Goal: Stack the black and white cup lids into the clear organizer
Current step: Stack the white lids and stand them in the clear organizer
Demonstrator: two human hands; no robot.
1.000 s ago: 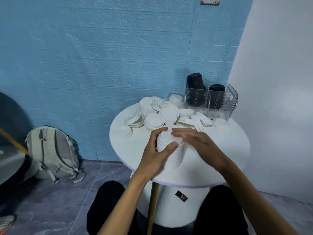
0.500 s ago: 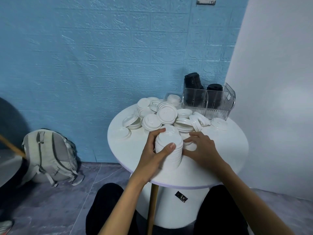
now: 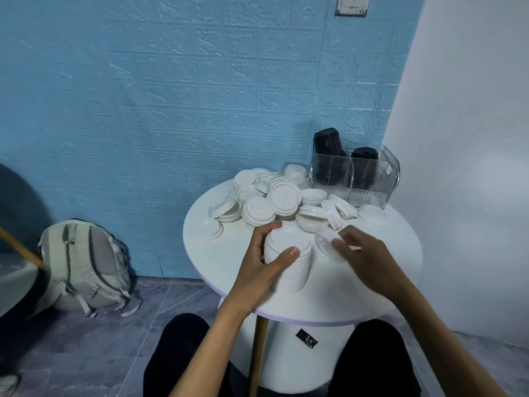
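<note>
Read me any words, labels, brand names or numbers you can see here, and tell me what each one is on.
No text can be read.
Small black label on the white table base: faint gold marks, too small and blurred to read.
White plate high on the blue wall: no legible writing.
White lids, black lids and clear organizer: no print visible.

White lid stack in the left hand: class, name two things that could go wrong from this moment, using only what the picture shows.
1. The white lid stack is tall and gripped only by the left hand; it may lean or spill.
2. The right hand holds a single lid tilted; seated crooked, it could unsettle the stack.
</note>
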